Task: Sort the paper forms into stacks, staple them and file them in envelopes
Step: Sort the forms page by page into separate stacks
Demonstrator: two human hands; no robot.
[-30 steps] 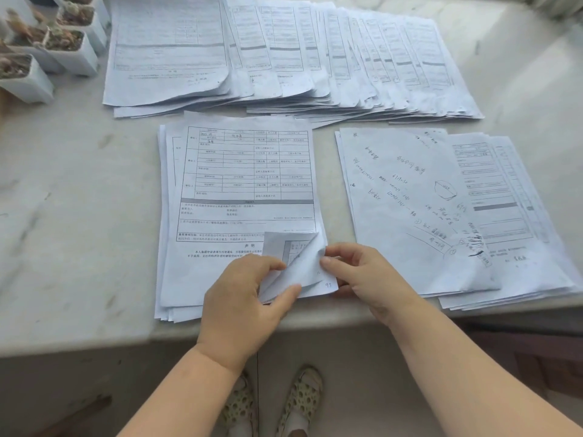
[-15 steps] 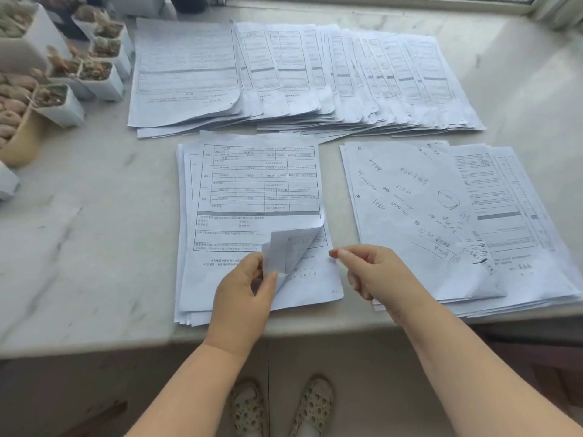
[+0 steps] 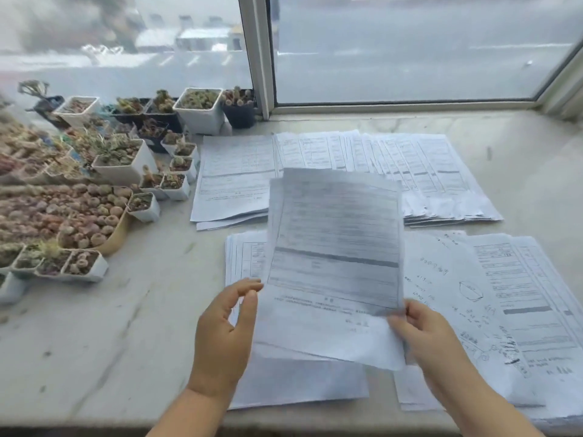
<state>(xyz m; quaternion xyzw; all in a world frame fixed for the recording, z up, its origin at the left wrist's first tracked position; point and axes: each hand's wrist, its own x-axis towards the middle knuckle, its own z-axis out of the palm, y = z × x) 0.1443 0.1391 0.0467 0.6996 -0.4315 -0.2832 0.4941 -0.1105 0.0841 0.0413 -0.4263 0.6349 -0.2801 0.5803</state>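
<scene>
A printed paper form [image 3: 334, 263] is lifted off the near-left stack [image 3: 246, 257] and hangs blurred above it. My right hand [image 3: 419, 335] pinches the form's lower right corner. My left hand [image 3: 227, 329] is beside its lower left edge, thumb and fingers apart, holding nothing that I can see. To the right lies a second stack [image 3: 504, 310] with a handwritten sheet on top. A fanned row of forms [image 3: 362, 168] is spread along the back of the marble sill.
Many small white pots of cacti and succulents [image 3: 94, 190] crowd the left side of the sill [image 3: 94, 342]. A window frame [image 3: 258, 58] rises behind the papers. The sill's front edge runs just below my wrists.
The top sheet, whose corner was being peeled up, is now raised off the stack in my right hand. My left hand has let go. The camera has tilted up to show the window.
</scene>
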